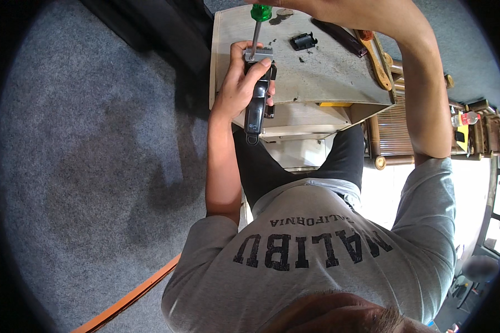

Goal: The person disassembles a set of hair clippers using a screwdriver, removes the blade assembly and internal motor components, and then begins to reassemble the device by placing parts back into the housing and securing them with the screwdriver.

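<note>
My left hand (240, 83) is wrapped around a black hair clipper (254, 114), its metal blade (259, 54) pointing away from me. The thumb presses close beside the blade. A screwdriver (257, 34) with a green handle stands with its tip on the blade's left part. My right hand (297, 4) is at the top of that handle, closed around it as far as shown; the upper edge of the picture cuts off most of its fingers. A loose black plastic piece (303, 41) lies on the light wooden table (311, 77), right of the clipper.
A long dark object (340, 36) and a wooden-handled brush (379, 66) lie at the table's right side, with dark bits scattered around. Something yellow (335, 104) shows in the open compartment below. A bamboo bench (394, 133) with a bottle (465, 119) stands to the right.
</note>
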Tool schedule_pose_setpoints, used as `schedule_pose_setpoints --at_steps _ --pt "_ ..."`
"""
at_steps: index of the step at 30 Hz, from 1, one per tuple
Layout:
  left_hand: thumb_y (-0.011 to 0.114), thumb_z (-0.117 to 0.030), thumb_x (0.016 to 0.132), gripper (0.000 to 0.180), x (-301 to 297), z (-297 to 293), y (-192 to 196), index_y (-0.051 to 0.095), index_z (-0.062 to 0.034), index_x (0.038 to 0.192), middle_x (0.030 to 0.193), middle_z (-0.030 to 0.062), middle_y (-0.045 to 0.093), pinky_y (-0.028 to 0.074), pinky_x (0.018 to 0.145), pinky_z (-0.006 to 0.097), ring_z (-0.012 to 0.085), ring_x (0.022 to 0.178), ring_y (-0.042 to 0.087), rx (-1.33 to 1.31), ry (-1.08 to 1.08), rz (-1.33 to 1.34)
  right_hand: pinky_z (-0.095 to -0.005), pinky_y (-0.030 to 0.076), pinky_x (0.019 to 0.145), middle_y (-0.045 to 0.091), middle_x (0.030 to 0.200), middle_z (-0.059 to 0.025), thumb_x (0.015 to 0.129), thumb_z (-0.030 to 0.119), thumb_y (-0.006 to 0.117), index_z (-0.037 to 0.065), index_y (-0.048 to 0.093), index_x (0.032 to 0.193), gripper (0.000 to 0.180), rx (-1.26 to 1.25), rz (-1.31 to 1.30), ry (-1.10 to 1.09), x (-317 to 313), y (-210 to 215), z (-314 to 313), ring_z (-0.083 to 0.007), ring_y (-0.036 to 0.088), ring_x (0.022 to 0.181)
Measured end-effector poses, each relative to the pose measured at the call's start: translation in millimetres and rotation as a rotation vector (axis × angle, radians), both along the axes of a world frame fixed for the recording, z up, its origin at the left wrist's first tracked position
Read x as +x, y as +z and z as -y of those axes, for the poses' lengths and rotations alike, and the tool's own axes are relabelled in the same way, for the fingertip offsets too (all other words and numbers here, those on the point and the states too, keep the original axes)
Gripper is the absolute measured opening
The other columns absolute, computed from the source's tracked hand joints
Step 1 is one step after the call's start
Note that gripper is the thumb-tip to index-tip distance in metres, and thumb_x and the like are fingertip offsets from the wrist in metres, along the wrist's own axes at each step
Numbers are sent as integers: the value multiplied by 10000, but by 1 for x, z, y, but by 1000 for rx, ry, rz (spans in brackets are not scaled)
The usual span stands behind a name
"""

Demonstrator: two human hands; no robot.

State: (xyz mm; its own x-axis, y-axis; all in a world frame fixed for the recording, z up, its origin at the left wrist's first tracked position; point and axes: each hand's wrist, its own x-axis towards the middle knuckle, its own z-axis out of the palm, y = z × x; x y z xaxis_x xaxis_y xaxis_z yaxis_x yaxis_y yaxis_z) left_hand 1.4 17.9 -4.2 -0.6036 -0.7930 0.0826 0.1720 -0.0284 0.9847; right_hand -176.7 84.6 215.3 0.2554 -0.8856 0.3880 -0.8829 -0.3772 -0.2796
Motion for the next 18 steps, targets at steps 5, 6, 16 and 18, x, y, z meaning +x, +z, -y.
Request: schedule_pose_setpoints --at_steps 5,6,16,18 --pt "638 -212 1052 397 -8 1 3 367 -159 1337 824 84 573 565 508 344 164 626 647 5 -38 4 -411 512 553 642 612 -161 951 322 778 -43 627 865 404 -90 -124 10 -31 -17 0 -297 678 575" --pt "638 -212 1052 397 -4 0 3 367 -159 1337 824 84 573 565 508 344 164 626 647 4 -25 8 -401 515 556 650 615 -152 954 307 776 -41 632 873 385 -220 -126 69 -29 -23 0 -288 684 589" --pt "560 -199 1062 363 -7 -1 3 388 -133 1374 1080 146 625 575 499 340 193 685 660 7 31 -51 -246 483 605 765 910 -104 940 276 820 24 706 1102 320 -125 1322 -104 -98 -162 1 -120 643 685" --pt "533 -238 1074 350 -3 0 0 392 -127 1374 1084 151 626 576 499 345 203 687 662 1 22 -38 -205 431 546 770 925 -126 946 287 823 33 632 1089 349 -54 1411 -72 -79 -185 -16 -83 628 664"
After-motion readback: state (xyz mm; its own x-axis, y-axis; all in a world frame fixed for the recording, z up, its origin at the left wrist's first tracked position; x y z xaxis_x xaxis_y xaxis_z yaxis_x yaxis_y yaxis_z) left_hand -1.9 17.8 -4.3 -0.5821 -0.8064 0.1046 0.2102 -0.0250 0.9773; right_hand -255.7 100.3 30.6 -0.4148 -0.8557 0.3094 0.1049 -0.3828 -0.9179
